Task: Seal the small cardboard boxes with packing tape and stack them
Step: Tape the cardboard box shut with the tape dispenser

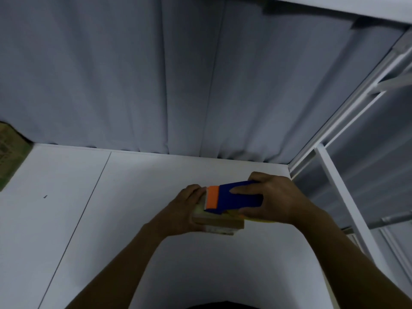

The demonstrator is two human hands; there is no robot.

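A small flat cardboard box [219,224] lies on the white table [111,219], right of centre. My left hand [187,210] grips the box's left end. My right hand [274,199] holds a blue tape dispenser [238,197] with an orange front plate, pressed on the top of the box. A strip of yellowish tape roll [258,218] shows under my right hand. Most of the box's top is hidden by the dispenser.
A grey curtain [178,74] hangs behind the table. A white metal frame [334,175] stands along the right edge. Part of a greenish cardboard piece [9,152] shows at the far left. A seam runs across the table's left part.
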